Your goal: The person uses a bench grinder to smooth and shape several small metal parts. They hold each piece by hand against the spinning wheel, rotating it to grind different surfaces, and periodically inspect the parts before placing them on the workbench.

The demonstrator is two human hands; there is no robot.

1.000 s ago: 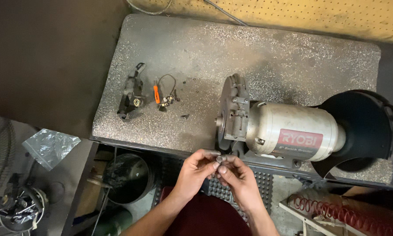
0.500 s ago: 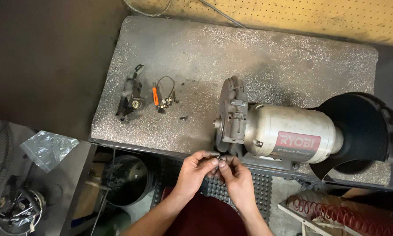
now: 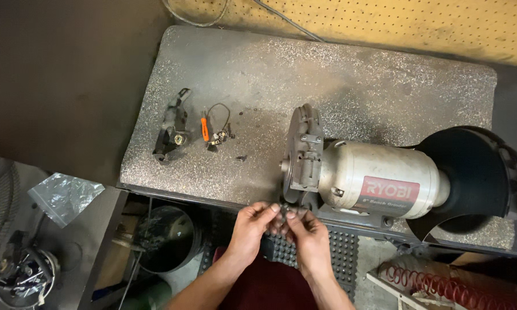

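Fingertips [image 3: 273,210] of both hands pinch one small dark metal part [image 3: 283,211] between them, low in the middle of the frame, just off the near edge of the workbench [image 3: 350,74]; what kind of part it is cannot be told. Going left to right: a crumpled clear plastic bag [image 3: 65,196] lies at the lower left on the floor, with a dark bucket [image 3: 165,236] under the bench beside it. On the speckled bench top, left of centre, sit a dark metal bracket piece [image 3: 170,133], a small orange-handled tool [image 3: 204,128] and a loop of thin wire with tiny fittings [image 3: 219,131]. The left hand [image 3: 249,228] and right hand [image 3: 310,235] meet right in front of the bench grinder [image 3: 379,181], whose bare left end plate [image 3: 300,152] stands just above the part and closes off the space behind it. The grinder's black wheel guard [image 3: 471,178] fills the right side, and a red coiled hose [image 3: 442,284] lies at the lower right. Set against the frames of a moment ago, the hands have kept the same spot and the same two-handed pinch, shifting only slightly; the loose pieces on the bench have not moved.
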